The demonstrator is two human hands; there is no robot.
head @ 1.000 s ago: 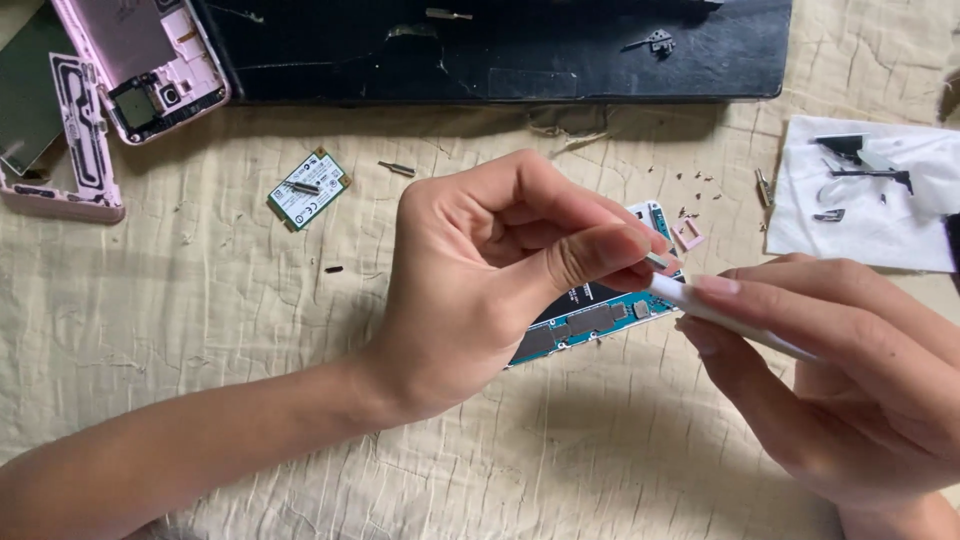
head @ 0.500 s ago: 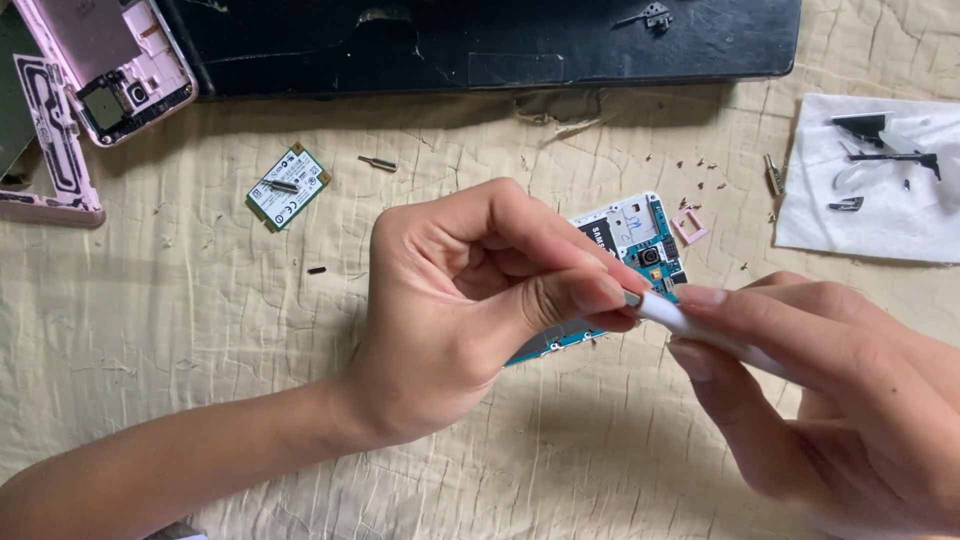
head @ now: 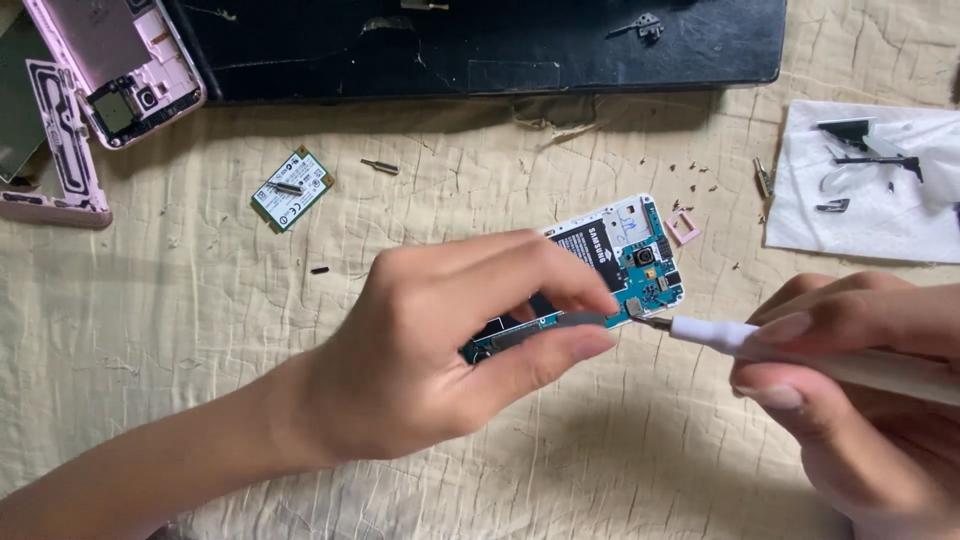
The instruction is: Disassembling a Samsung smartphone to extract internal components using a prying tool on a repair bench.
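Head view: my left hand [head: 440, 350] pinches the opened phone [head: 610, 265] mid-cloth [head: 200, 330], toward its right edge; my right hand [head: 850, 380], clamped on a white screwdriver [head: 760, 345], sets its tip at the board's corner. Best done keeping the tool steady, pressing lightly.

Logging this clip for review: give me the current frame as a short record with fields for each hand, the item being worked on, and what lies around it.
left hand: left hand pinches the opened phone by its lower edge
right hand: right hand grips a white screwdriver, tip at the phone's circuit board
work item: phone with back removed, blue board and camera exposed
surface: wrinkled beige cloth
nearby: small green circuit card, pink phone shell, black case, white tissue with small dark parts, loose screws
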